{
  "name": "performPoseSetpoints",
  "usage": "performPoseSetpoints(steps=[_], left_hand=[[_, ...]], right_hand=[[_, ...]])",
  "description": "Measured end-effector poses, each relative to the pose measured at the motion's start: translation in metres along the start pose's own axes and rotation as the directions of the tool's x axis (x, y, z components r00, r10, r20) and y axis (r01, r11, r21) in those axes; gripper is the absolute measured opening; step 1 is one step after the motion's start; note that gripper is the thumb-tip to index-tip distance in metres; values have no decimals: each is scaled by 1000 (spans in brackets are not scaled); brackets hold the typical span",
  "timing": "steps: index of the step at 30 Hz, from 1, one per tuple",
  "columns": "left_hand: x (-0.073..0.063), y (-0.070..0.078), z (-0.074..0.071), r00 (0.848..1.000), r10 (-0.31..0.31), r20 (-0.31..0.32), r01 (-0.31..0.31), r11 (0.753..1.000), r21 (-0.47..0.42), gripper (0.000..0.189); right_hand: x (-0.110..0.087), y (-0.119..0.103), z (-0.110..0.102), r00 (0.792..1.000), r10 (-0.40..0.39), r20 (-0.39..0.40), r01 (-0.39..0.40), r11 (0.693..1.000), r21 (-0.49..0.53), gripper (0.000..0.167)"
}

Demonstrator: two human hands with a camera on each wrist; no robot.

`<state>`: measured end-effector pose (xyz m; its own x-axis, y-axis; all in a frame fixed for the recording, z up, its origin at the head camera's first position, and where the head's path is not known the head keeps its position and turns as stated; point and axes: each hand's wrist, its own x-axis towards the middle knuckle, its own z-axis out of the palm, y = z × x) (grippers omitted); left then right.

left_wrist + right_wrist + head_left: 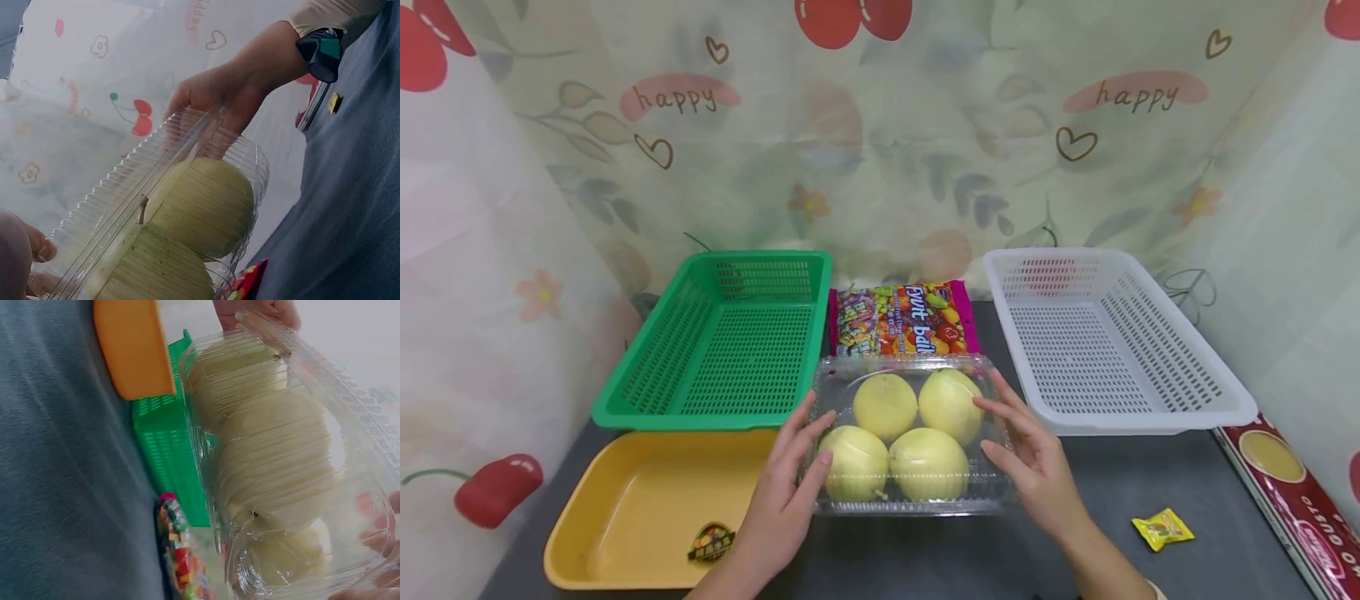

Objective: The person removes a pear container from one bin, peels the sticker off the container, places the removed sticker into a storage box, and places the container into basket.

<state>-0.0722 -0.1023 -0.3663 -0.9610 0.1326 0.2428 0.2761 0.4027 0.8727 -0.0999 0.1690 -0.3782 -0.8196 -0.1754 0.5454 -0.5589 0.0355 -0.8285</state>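
A clear plastic clamshell box [917,504] with several round, pale yellow-green fruits [928,464] inside is held up over the dark table, its lid down. One fruit [203,203] shows a short stem in the left wrist view. My left hand [784,498] grips the box's left side, thumb over the lid's edge. On the opposite side my right hand [1037,467] grips it, fingers spread along the corner and edge. In the wrist views the box is raised off the tabletop, and parts of the fingers show only through the plastic.
A green basket [617,417] stands back left, a white basket [1150,423] back right, with a colourful candy bag [902,321] between. Front left, a yellow tray [625,500] holds a small dark packet [711,542]. A yellow wrapped sweet [1162,529] and dark red box [1292,500] lie right.
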Motion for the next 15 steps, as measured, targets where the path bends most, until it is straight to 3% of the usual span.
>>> performPoseSetpoints(steps=[15], left_hand=[[23,5,-21,994,96,-49,-93,993,70,37]], right_hand=[[34,-7,11,999,51,2,-51,997,-64,36]])
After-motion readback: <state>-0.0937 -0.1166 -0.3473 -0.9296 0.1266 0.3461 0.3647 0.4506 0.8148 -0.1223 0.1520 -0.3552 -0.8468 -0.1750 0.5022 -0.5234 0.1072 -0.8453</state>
